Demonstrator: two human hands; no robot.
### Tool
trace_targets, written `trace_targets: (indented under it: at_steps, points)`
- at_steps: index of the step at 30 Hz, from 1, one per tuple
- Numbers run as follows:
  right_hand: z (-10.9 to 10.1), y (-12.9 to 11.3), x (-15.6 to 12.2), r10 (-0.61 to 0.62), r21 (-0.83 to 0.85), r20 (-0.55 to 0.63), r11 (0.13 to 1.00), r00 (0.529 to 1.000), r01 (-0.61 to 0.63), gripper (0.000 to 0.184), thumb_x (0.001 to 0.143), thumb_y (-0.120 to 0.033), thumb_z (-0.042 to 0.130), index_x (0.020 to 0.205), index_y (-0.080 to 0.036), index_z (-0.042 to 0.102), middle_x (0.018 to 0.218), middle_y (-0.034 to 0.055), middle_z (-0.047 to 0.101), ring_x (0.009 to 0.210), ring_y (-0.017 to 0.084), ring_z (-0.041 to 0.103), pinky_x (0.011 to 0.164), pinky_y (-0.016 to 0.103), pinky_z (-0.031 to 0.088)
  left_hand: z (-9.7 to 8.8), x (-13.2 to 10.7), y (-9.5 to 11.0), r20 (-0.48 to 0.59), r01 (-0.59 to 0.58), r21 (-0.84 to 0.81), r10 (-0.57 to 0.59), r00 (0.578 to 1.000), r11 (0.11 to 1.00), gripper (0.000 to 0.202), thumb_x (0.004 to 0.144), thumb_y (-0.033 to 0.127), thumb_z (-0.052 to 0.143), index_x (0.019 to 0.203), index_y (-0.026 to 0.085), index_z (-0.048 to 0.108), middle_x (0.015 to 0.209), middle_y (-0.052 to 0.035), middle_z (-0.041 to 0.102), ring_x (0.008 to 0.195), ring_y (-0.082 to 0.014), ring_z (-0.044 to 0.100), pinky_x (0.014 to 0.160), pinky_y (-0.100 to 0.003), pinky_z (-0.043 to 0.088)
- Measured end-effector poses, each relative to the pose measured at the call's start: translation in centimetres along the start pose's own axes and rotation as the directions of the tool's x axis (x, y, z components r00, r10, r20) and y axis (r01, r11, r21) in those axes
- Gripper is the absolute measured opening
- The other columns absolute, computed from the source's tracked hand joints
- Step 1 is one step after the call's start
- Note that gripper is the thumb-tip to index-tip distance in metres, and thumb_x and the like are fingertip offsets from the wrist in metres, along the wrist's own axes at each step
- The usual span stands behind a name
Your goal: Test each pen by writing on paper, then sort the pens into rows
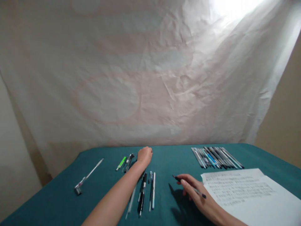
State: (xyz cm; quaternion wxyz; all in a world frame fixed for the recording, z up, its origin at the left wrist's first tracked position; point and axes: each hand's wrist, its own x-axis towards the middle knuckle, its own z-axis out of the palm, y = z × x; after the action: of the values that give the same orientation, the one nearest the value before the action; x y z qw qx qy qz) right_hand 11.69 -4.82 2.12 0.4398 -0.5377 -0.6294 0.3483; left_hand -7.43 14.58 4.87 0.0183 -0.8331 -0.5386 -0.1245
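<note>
My right hand (191,190) is at the right of centre, with a dark-tipped pen (199,192) pinched between thumb and fingers, its point facing up and left. My left hand (145,156) reaches toward the far side of the table with its fingers curled in. Whatever those fingers may hold is hidden. Beside it on the left lie a bright green pen (121,163) and several dark pens (129,162). Below it, partly behind my left forearm, are a black pen (141,197), a pale pen (153,190) and other slim pens or parts.
A long row of pens (216,158) lies at the back right of the green tablecloth (94,201). White sheets with handwriting (249,191) are at the right, next to my right wrist. At the left is a thin metallic rod with a bulky end (88,176). A pale sheet (150,78) hangs behind.
</note>
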Motion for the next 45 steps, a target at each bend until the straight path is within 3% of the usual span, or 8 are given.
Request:
trace_targets:
  at_steps: [10, 18, 26, 27, 29, 31, 34, 45]
  points:
    - [0.5, 1.3, -0.4, -0.036, -0.047, -0.069, 0.998, 0.997, 0.033, 0.025, 0.084, -0.041, 0.036, 0.09, -0.02, 0.049, 0.065, -0.0026, 0.051, 0.057, 0.011, 0.048, 0.053, 0.021, 0.038, 3.2, 2.6, 1.0, 0.098, 0.118, 0.033, -0.12, 0.988, 0.992, 0.031, 0.083, 0.03, 0.047, 0.109, 0.014, 0.048, 0.109, -0.008, 0.051, 0.092, -0.0177, 0.053, 0.077, -0.038, 0.045]
    - [0.4, 1.3, -0.6, -0.241, -0.158, -0.042, 0.96, 0.97, 0.232, 0.019, 0.084, -0.032, 0.04, 0.093, -0.021, 0.052, 0.074, 0.0001, 0.052, 0.064, 0.012, 0.05, 0.06, 0.023, 0.04, 2.1, 1.1, 2.8, 0.047, 0.173, -0.429, -0.169, 0.984, 0.886, 0.018, 0.077, 0.015, 0.052, 0.094, 0.015, 0.059, 0.1, -0.011, 0.057, 0.099, -0.0219, 0.051, 0.087, -0.037, 0.038]
    - [0.3, 1.6, -1.2, -0.412, -0.171, -0.079, 0.903, 0.908, 0.395, 0.03, 0.084, -0.021, 0.034, 0.113, -0.023, 0.041, 0.101, 0.0065, 0.049, 0.089, 0.017, 0.051, 0.077, 0.028, 0.041, 2.0, -5.5, 7.0, 0.086, 0.165, -0.929, -0.239, 0.967, 0.332, 0.024, 0.084, 0.02, 0.041, 0.103, 0.012, 0.053, 0.091, -0.0101, 0.063, 0.079, -0.0111, 0.061, 0.072, -0.022, 0.048]
    - [0.3, 1.6, -1.4, -0.431, -0.182, -0.065, 0.892, 0.9, 0.414, 0.03, 0.084, -0.019, 0.034, 0.113, -0.023, 0.04, 0.1, 0.0061, 0.05, 0.088, 0.017, 0.051, 0.076, 0.028, 0.041, 2.1, -6.4, 7.3, 0.118, 0.176, -0.961, -0.258, 0.959, 0.215, 0.02, 0.083, 0.018, 0.043, 0.099, 0.012, 0.054, 0.088, -0.0096, 0.063, 0.077, -0.0099, 0.061, 0.071, -0.02, 0.048]
    - [0.4, 1.6, -1.6, -0.461, -0.204, -0.016, 0.87, 0.887, 0.448, 0.031, 0.083, -0.016, 0.035, 0.112, -0.024, 0.04, 0.095, 0.0048, 0.051, 0.082, 0.015, 0.052, 0.072, 0.027, 0.042, 2.4, -7.8, 7.8, 0.295, 0.203, -0.928, -0.284, 0.912, -0.311, 0.013, 0.077, 0.012, 0.052, 0.09, 0.012, 0.056, 0.081, -0.0079, 0.063, 0.071, -0.009, 0.061, 0.069, -0.019, 0.048]
    - [0.4, 1.5, -1.8, -0.477, -0.225, 0.028, 0.853, 0.878, 0.471, 0.031, 0.081, -0.014, 0.036, 0.111, -0.024, 0.04, 0.089, 0.0035, 0.052, 0.075, 0.014, 0.052, 0.067, 0.026, 0.041, 2.4, -8.7, 8.2, 0.394, 0.194, -0.796, -0.247, 0.885, -0.573, 0.013, 0.073, 0.008, 0.057, 0.085, 0.012, 0.057, 0.076, -0.0061, 0.063, 0.065, -0.0082, 0.06, 0.064, -0.017, 0.048]
    - [0.3, 1.2, -1.8, -0.48, -0.255, 0.033, 0.844, 0.877, 0.472, 0.03, 0.081, -0.012, 0.036, 0.108, -0.023, 0.041, 0.085, 0.0027, 0.052, 0.071, 0.013, 0.051, 0.064, 0.025, 0.041, 2.0, -9.3, 8.8, 0.42, 0.194, -0.738, -0.216, 0.881, -0.646, 0.014, 0.072, 0.007, 0.058, 0.084, 0.012, 0.057, 0.072, -0.0049, 0.062, 0.061, -0.0076, 0.059, 0.059, -0.016, 0.048]
    - [0.2, 1.2, -1.4, -0.468, -0.273, 0.012, 0.848, 0.884, 0.453, 0.027, 0.081, -0.013, 0.037, 0.105, -0.022, 0.043, 0.084, 0.003, 0.053, 0.071, 0.013, 0.053, 0.064, 0.024, 0.042, 1.8, -10.0, 9.7, 0.389, 0.206, -0.774, -0.194, 0.901, -0.599, 0.017, 0.07, 0.009, 0.062, 0.086, 0.013, 0.058, 0.074, -0.0035, 0.061, 0.06, -0.0068, 0.057, 0.057, -0.016, 0.046]
